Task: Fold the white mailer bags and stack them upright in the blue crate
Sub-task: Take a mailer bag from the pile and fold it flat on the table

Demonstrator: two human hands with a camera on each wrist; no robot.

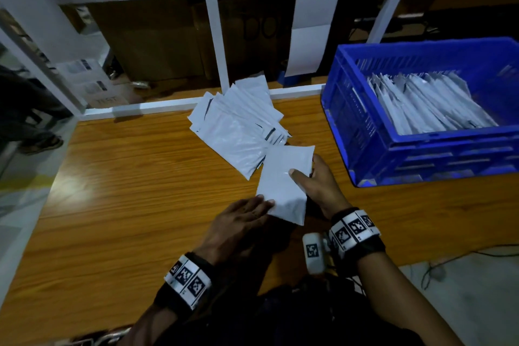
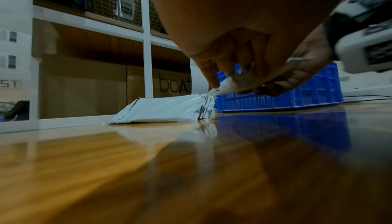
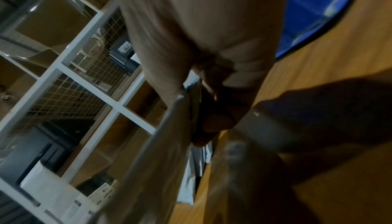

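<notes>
The right hand pinched a white bag by its right edge, thumb on top, lifted just above the table near the pile, while the left hand lay flat-fingered against its near corner. The bag looked light, thin and limp, a slick glossy film likely to slide and spring open, so gripping at the fold seemed wisest. The ribbed blue crate stood right, holding folded bags on edge
</notes>
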